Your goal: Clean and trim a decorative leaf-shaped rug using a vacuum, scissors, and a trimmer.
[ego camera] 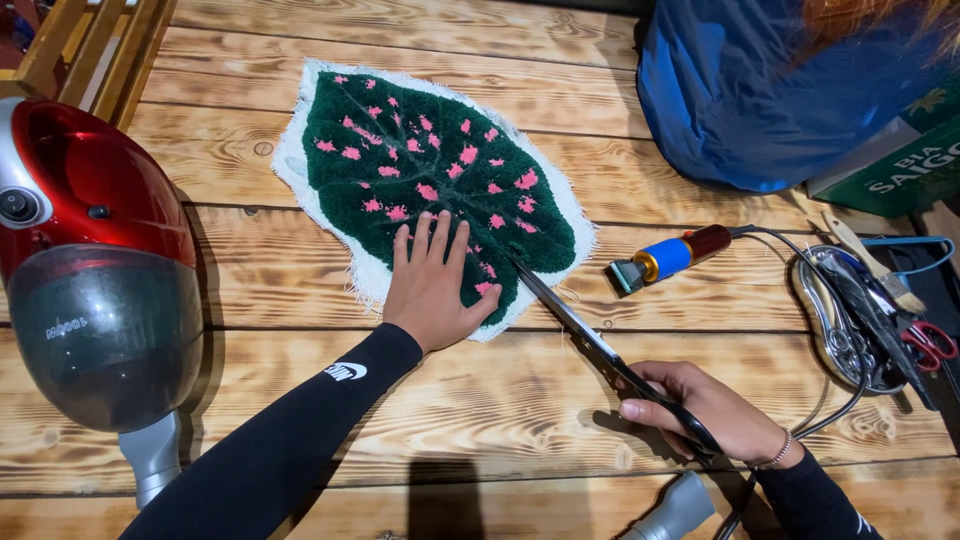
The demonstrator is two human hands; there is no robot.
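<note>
Dark green tufted pile, leaf-shaped, with pink flecks and a white backing border: the leaf rug [430, 190] lies flat on the wooden worktop [520, 400], just ahead of you, centre-left.

Hands: your left hand [432, 283] is pressed flat on the rug's near end, fingers spread, grasping nothing. Your right hand [700, 410] is closed through the handles of the long scissors [580, 335], and the blades reach to the rug's lower right edge, where the white backing meets the pile.

Step in hand, as judged: trimming the white backing along the lower right margin, with the left hand pinning the piece. The next cut calls for keeping the blades outside the green pile, following the curve of the leaf, and keeping your left fingertips clear of the blade line, since they sit close to it. Whether the blades are parted or closed at the tip cannot be told.

Count:
- 1 leaf rug.
- 1 long scissors in hand.
- 1 small pair of red-handled scissors [932, 343], at the far right, in the metal tray [825, 320].
- 1 metal tray.
- 1 corded trimmer [670, 258] with a blue and red body, right of the rug.
- 1 red vacuum cleaner [90, 260] at the left edge.
- 1 blue bag [760, 100], upper right.
- 2 grey hose ends at the near edge.
</note>
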